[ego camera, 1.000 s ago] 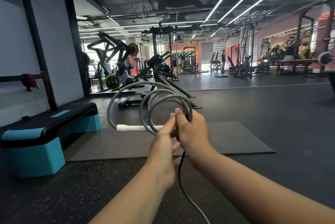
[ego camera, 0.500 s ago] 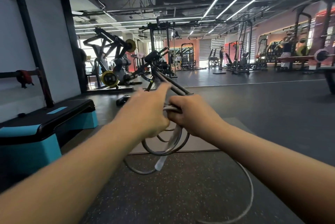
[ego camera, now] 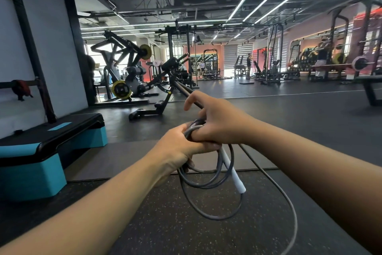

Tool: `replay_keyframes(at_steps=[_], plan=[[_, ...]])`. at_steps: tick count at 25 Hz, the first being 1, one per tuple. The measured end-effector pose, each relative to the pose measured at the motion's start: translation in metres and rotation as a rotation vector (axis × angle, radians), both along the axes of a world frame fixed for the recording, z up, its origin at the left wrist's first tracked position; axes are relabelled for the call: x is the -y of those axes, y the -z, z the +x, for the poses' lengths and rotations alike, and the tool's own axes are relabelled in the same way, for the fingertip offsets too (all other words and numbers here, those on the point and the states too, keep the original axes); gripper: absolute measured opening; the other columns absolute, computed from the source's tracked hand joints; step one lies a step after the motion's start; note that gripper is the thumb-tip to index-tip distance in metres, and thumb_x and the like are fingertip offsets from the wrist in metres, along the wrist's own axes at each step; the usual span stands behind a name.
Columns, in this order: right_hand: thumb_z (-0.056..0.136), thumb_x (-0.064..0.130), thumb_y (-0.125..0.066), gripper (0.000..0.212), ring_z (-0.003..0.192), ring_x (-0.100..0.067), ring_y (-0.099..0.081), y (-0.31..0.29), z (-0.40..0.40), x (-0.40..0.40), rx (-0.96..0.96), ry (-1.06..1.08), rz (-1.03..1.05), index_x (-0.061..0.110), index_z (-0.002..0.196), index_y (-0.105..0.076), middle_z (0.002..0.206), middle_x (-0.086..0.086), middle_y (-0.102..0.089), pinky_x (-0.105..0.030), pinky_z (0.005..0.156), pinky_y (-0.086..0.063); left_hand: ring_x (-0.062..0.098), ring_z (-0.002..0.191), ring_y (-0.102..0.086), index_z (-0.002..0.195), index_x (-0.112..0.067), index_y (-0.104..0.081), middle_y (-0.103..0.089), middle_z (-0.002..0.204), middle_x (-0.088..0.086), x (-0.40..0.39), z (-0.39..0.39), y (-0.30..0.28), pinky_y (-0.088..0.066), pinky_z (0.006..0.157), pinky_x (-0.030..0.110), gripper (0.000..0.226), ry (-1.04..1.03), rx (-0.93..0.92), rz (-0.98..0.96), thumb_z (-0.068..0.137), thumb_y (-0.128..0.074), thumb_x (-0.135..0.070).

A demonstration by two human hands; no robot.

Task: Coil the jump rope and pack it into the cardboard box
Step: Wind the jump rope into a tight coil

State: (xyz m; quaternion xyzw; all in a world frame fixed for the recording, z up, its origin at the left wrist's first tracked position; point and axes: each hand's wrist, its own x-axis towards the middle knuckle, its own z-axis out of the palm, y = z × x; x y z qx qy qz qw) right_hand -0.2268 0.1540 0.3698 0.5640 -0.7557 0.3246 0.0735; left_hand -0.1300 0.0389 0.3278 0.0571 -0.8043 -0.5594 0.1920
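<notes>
A grey jump rope [ego camera: 208, 186] hangs in several loops below my hands, in the middle of the view. Its white handle [ego camera: 232, 171] points down and to the right among the loops. My left hand [ego camera: 179, 149] is closed around the gathered top of the coil. My right hand [ego camera: 217, 122] lies just above it, thumb and lower fingers on the rope, index finger stretched out. A loose length of rope [ego camera: 289, 203] runs from the hands down to the lower right. No cardboard box is in view.
A teal and black aerobic step [ego camera: 41, 151] stands at the left. A grey floor mat [ego camera: 128, 157] lies ahead on the black rubber floor. Weight machines [ego camera: 128, 75] and racks fill the back of the gym, with people far off.
The coil, held upright in front of me a second ago, now hangs below my hands. My left hand has shifted under my right, and the handle now points downward.
</notes>
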Motion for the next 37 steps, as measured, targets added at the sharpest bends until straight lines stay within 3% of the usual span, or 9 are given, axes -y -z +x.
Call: replay_keyframes(at_steps=[7, 11, 14, 17, 23, 28, 30, 33, 37], plan=[[0.091, 0.005, -0.064, 0.039, 0.066, -0.011, -0.05, -0.014, 0.006, 0.007, 0.444, -0.149, -0.022, 0.021, 0.124, -0.055, 0.088, -0.003, -0.048, -0.028, 0.062, -0.045, 0.008, 0.042, -0.031, 0.092, -0.018, -0.066, -0.052, 0.081, 0.008, 0.0, -0.003, 0.009, -0.027, 0.038, 0.021, 0.022, -0.101, -0.068, 0.353, 0.078, -0.082, -0.024], [0.096, 0.009, -0.059, 0.021, 0.06, -0.004, -0.053, -0.007, 0.003, 0.005, 0.381, -0.149, -0.046, 0.015, 0.116, -0.059, 0.088, -0.002, -0.055, -0.017, 0.054, -0.043, 0.009, 0.043, -0.033, 0.083, -0.017, -0.068, -0.047, 0.053, -0.004, 0.015, 0.014, 0.007, -0.028, 0.041, 0.022, 0.018, -0.07, -0.014, 0.172, 0.077, -0.082, -0.027], [0.094, 0.031, -0.071, 0.024, 0.064, -0.015, -0.052, -0.005, -0.013, -0.009, 0.416, -0.133, 0.069, 0.014, 0.111, -0.065, 0.085, -0.007, -0.063, -0.027, 0.056, -0.043, 0.009, 0.041, -0.033, 0.075, -0.024, -0.076, -0.044, 0.05, -0.007, 0.025, 0.024, 0.001, -0.027, 0.044, 0.024, 0.009, -0.022, 0.034, 0.107, 0.073, -0.083, -0.029], [0.091, 0.057, -0.066, 0.051, 0.052, -0.013, -0.047, 0.005, -0.035, -0.028, 0.387, -0.038, 0.169, 0.006, 0.092, -0.073, 0.059, 0.002, -0.057, -0.024, 0.051, -0.041, 0.008, 0.044, -0.038, 0.092, -0.013, -0.073, -0.054, 0.056, -0.006, 0.041, 0.024, -0.005, -0.033, 0.038, 0.018, 0.035, -0.122, -0.066, 0.222, 0.066, -0.083, -0.034], [0.102, 0.042, -0.058, 0.041, 0.042, -0.016, -0.036, 0.025, -0.051, -0.04, 0.49, -0.066, -0.084, 0.005, 0.089, -0.069, 0.057, 0.003, -0.041, -0.029, 0.042, -0.041, 0.006, 0.043, -0.057, 0.09, -0.01, -0.071, -0.072, 0.074, 0.001, 0.061, 0.021, -0.024, -0.045, 0.038, 0.015, 0.019, -0.285, -0.376, 0.599, 0.079, -0.079, -0.023], [0.105, 0.022, -0.056, 0.021, 0.045, -0.011, -0.027, 0.053, -0.042, -0.018, 0.927, -0.212, -0.259, 0.01, 0.111, -0.072, 0.065, 0.004, -0.037, -0.024, 0.039, -0.036, 0.016, 0.066, -0.059, 0.106, -0.01, -0.075, -0.067, 0.09, 0.002, 0.045, -0.006, -0.024, -0.056, 0.088, 0.039, 0.058, -0.373, -0.501, 0.967, 0.063, -0.086, -0.046], [0.094, 0.009, -0.065, 0.029, 0.051, -0.01, -0.027, 0.07, -0.031, -0.011, 1.21, -0.399, -0.297, 0.01, 0.122, -0.068, 0.075, 0.0, -0.04, -0.024, 0.044, -0.03, 0.017, 0.069, -0.061, 0.108, -0.011, -0.073, -0.07, 0.08, 0.0, 0.032, -0.018, -0.023, -0.059, 0.08, 0.036, 0.059, -0.479, -0.554, 1.066, 0.066, -0.084, -0.051], [0.069, 0.03, -0.093, 0.061, 0.047, -0.006, -0.035, 0.075, 0.005, 0.011, 1.308, -0.556, -0.435, 0.015, 0.119, -0.061, 0.081, 0.002, -0.057, -0.02, 0.043, -0.032, 0.012, 0.052, -0.06, 0.09, -0.013, -0.066, -0.064, 0.06, -0.004, 0.001, -0.03, -0.015, -0.057, 0.055, 0.028, 0.043, -0.532, -0.541, 1.173, 0.073, -0.082, -0.048], [0.09, 0.018, -0.076, 0.015, 0.041, 0.001, -0.058, 0.058, 0.03, 0.036, 1.141, -0.28, -0.658, 0.012, 0.1, -0.068, 0.072, 0.0, -0.069, -0.014, 0.039, -0.042, 0.02, 0.057, -0.072, 0.077, -0.01, -0.07, -0.075, 0.073, 0.006, -0.026, -0.033, 0.005, -0.06, 0.059, 0.034, 0.04, -0.534, -0.458, 1.137, 0.081, -0.075, -0.049]])
